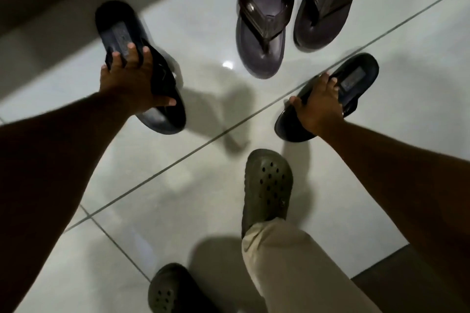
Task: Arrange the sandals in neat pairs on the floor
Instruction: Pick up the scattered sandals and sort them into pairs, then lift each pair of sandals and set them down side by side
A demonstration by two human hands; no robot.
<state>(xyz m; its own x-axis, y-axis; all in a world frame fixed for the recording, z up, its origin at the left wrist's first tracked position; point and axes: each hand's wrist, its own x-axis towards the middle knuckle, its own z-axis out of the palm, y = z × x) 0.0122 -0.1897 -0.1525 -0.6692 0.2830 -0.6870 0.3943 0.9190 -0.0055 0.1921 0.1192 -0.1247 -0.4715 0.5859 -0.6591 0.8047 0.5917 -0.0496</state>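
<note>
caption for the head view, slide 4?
Left hand and right hand each grip one black slide sandal beside a paired set of brown flip-flops.

Green clogs (267, 185) and beige trouser leg (292, 267) over white tiles (203, 211).

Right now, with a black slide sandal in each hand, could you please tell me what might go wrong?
The left hand and right hand hold the two slides far apart, so they may land unpaired. The right slide could bump the brown flip-flops already paired nearby. The glossy tile floor may let them slide.
</note>
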